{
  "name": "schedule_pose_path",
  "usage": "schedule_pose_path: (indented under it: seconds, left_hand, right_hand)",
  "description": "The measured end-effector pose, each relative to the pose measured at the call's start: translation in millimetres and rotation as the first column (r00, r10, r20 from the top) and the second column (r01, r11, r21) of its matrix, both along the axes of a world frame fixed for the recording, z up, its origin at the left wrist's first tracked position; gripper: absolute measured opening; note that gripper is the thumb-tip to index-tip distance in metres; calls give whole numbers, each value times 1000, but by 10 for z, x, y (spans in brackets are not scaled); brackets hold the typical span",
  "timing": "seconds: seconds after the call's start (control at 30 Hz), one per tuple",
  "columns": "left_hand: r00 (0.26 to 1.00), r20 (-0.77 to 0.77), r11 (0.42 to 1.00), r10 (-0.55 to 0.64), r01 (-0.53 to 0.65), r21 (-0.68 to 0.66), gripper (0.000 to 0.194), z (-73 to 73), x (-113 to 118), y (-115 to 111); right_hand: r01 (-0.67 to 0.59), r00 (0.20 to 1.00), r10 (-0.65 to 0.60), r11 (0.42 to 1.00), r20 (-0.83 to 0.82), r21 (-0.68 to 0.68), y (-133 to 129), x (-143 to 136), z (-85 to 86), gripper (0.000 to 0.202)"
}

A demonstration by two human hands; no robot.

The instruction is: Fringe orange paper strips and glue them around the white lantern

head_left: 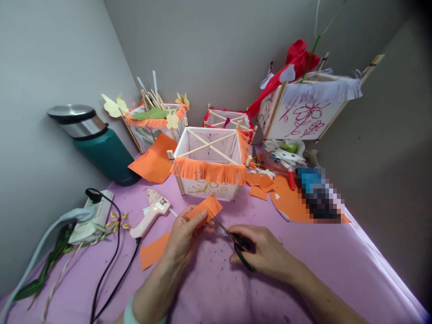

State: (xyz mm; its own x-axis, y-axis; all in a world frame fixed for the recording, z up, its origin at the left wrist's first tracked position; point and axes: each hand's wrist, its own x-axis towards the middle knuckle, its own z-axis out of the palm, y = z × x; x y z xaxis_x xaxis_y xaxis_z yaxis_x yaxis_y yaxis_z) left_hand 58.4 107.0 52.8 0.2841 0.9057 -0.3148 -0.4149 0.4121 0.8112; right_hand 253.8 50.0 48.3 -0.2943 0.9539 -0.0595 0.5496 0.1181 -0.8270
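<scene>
My left hand (pixel 189 229) pinches an orange paper strip (pixel 209 207) whose right end is cut into a narrow fringe. In my right hand (pixel 266 247) are black-handled scissors (pixel 241 252), their blades reaching to the lower edge of the strip; whether they touch it I cannot tell. Just behind my hands stands a white box lantern (pixel 209 186) on a wooden stick frame, with orange fringe (pixel 209 170) along its top front and right edges. Another orange paper piece (pixel 154 251) lies partly behind my left wrist.
A pink glue gun (pixel 151 213), power strip (pixel 89 222) with cords and teal bottle (pixel 101 150) stand or lie left. Further decorated lanterns (pixel 148 128) (pixel 303 112) are at the back. Orange paper sheets (pixel 286 200), a red marker (pixel 291 178) and a plastic bag (pixel 285 153) lie right.
</scene>
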Motion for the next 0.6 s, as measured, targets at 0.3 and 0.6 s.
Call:
schedule_pose_path:
  seconds: [0.3,0.6]
  left_hand:
    - [979,138,989,-147,147,10,12,33,-29,-21]
    - [981,-44,973,189,-181,140,14,186,-120,-69]
  right_hand:
    - [10,976,-43,988,-211,-156,4,17,-53,42]
    - [34,962,-66,992,-264,-124,-26,82,-83,48]
